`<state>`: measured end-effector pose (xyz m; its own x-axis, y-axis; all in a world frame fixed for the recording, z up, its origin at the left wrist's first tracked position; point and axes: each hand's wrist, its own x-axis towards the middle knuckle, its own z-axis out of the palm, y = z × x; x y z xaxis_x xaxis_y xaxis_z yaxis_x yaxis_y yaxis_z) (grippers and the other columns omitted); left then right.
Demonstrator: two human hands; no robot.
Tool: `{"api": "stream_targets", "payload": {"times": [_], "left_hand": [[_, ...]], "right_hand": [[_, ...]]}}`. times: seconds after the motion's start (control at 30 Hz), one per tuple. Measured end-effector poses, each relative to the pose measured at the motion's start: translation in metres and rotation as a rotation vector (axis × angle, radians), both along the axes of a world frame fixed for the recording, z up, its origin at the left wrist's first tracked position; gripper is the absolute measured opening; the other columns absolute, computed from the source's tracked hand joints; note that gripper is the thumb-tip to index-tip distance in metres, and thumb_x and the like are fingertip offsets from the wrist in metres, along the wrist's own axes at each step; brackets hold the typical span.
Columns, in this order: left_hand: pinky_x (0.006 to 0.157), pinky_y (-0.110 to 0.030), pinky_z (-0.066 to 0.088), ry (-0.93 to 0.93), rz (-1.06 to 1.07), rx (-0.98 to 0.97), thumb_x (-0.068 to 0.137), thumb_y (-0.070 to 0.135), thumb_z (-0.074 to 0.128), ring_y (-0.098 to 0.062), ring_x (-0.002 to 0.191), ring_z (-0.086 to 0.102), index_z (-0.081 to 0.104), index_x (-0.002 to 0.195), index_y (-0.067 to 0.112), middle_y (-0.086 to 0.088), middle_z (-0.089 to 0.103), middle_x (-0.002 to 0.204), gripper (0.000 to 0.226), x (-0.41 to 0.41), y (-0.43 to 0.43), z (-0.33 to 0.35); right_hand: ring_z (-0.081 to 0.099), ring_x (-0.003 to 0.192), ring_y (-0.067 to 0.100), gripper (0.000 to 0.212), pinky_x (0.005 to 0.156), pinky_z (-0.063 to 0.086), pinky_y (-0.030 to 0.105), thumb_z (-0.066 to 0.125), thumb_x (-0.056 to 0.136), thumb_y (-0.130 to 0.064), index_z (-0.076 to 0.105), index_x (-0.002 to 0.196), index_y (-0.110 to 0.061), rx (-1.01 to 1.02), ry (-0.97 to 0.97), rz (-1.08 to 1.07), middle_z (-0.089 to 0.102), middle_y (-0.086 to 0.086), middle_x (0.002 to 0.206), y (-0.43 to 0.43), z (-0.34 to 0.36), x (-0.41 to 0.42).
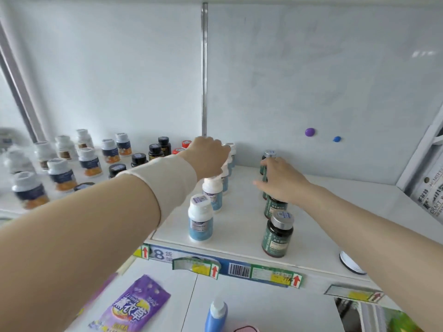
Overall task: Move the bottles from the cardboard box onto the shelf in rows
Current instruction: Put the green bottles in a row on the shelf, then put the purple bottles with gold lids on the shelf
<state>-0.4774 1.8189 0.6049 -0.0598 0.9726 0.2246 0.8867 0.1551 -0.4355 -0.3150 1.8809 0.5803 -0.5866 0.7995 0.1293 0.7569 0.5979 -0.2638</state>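
On the white shelf (242, 212) a row of white bottles with blue labels (200, 221) runs from front to back. To its right runs a row of dark green bottles with silver caps (278, 236). My left hand (209, 156) reaches over the white row and closes on the rear white bottle (232, 149). My right hand (281, 182) wraps a green bottle in the middle of its row, mostly hiding it. The rearmost green bottle's cap (270, 153) shows just beyond my fingers. No open cardboard box is in view.
Several white-capped and black bottles (60, 173) stand on the shelf's left half. Price tags (239, 269) line the front edge. A purple pouch (136, 305) and a blue bottle (217, 312) lie on the lower shelf. A printed carton (429, 195) leans at far right.
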Motion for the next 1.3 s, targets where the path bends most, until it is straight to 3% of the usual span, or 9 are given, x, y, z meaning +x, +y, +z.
{"api": "stream_targets", "payload": {"times": [0.4, 0.7, 0.93, 1.1, 1.3], "left_hand": [[0.091, -0.034, 0.041, 0.127, 0.444, 0.034, 0.094, 0.024, 0.047, -0.027, 0.117, 0.053, 0.043, 0.129, 0.012, -0.009, 0.054, 0.126, 0.038, -0.176, -0.244, 0.008], [0.092, -0.036, 0.043, -0.034, 0.843, -0.003, 0.094, 0.033, 0.048, -0.028, 0.116, 0.052, 0.042, 0.131, 0.011, -0.009, 0.054, 0.125, 0.044, -0.357, -0.499, -0.03], [0.094, -0.035, 0.042, -0.176, 1.07, -0.085, 0.095, 0.024, 0.046, -0.028, 0.12, 0.052, 0.044, 0.131, 0.01, -0.01, 0.053, 0.13, 0.039, -0.478, -0.609, -0.115], [0.093, -0.037, 0.042, -0.319, 1.142, -0.137, 0.093, 0.031, 0.05, -0.028, 0.12, 0.051, 0.043, 0.131, 0.011, -0.01, 0.053, 0.13, 0.044, -0.561, -0.633, -0.19], [0.087, -0.035, 0.042, -0.6, 1.254, -0.171, 0.095, 0.032, 0.048, -0.028, 0.114, 0.053, 0.045, 0.127, 0.011, -0.01, 0.055, 0.124, 0.038, -0.642, -0.651, -0.288]], "right_hand": [[0.043, 0.121, 0.033, 0.049, 0.094, 0.04, 0.041, 0.05, 0.092, -0.033, 0.037, 0.132, -0.007, 0.277, -0.072, 0.419, 0.042, 0.016, 0.133, -0.179, 0.018, -0.231], [0.035, 0.129, 0.034, 0.053, 0.102, 0.033, 0.044, 0.043, 0.095, -0.035, 0.029, 0.14, -0.01, 0.37, -0.162, 0.827, 0.033, 0.015, 0.142, -0.394, -0.017, -0.477], [0.036, 0.129, 0.031, 0.051, 0.104, 0.033, 0.043, 0.043, 0.094, -0.034, 0.031, 0.138, -0.011, 0.42, -0.284, 1.092, 0.036, 0.014, 0.14, -0.503, -0.1, -0.62], [0.037, 0.128, 0.031, 0.051, 0.105, 0.034, 0.041, 0.042, 0.095, -0.032, 0.029, 0.138, -0.01, 0.387, -0.414, 1.174, 0.038, 0.014, 0.138, -0.517, -0.181, -0.708], [0.038, 0.128, 0.027, 0.048, 0.104, 0.035, 0.037, 0.043, 0.095, -0.035, 0.034, 0.136, -0.011, 0.196, -0.594, 1.252, 0.04, 0.011, 0.138, -0.514, -0.283, -0.797]]}}
